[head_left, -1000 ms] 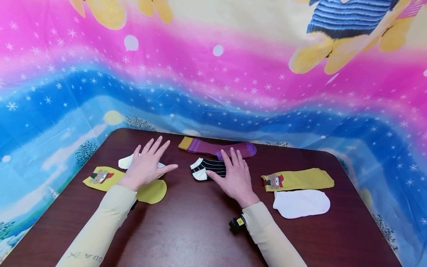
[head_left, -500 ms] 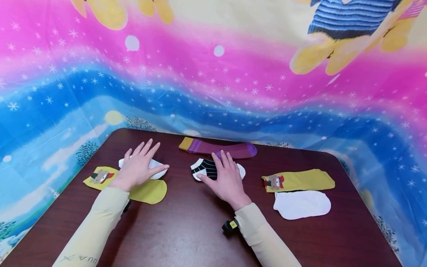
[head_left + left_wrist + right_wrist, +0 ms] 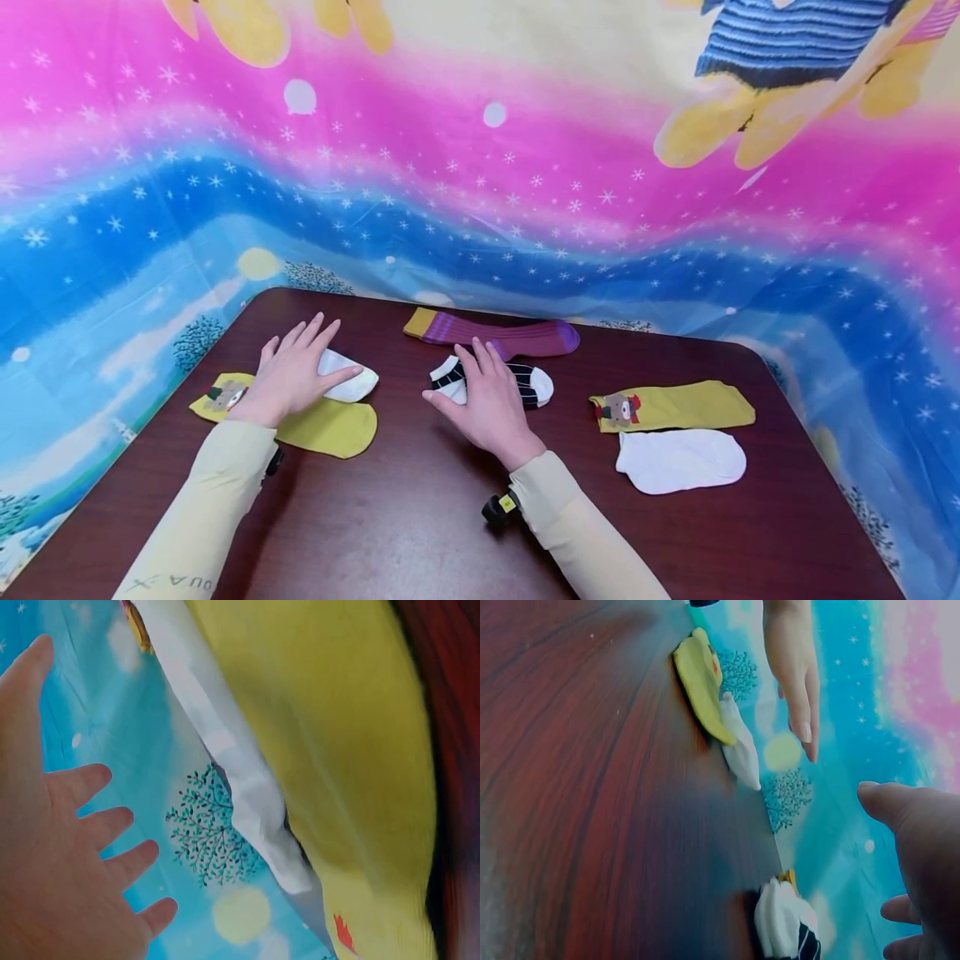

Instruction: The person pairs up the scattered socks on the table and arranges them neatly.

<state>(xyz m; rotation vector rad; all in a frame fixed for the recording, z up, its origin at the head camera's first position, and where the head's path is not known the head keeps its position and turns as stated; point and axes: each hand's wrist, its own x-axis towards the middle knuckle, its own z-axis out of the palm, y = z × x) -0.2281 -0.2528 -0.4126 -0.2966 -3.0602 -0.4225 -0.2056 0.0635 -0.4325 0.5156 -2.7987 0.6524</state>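
Observation:
My left hand (image 3: 288,379), fingers spread and straight, hovers over a white ankle sock (image 3: 348,377) and an olive-yellow sock (image 3: 330,425) with a bear print. The left wrist view shows that hand (image 3: 82,847) apart from both socks, the white one (image 3: 217,727) lying along the yellow one (image 3: 330,750). Over a black ankle sock with white stripes, toe and heel (image 3: 536,385) is my right hand (image 3: 491,404), its fingers extended and holding nothing; it hides the sock's middle. In the right wrist view, the striped sock (image 3: 780,922) lies below the right hand (image 3: 930,862).
A purple sock with a mustard cuff (image 3: 510,337) lies near the far edge of the brown table (image 3: 420,517). At right, another olive-yellow bear sock (image 3: 682,406) lies above a white ankle sock (image 3: 678,460). A printed cloth backdrop (image 3: 480,192) stands behind the table.
Both hands have drifted left and slightly nearer. More of the left white sock's toe and the striped sock's white toe now show. The socks have stayed in place.

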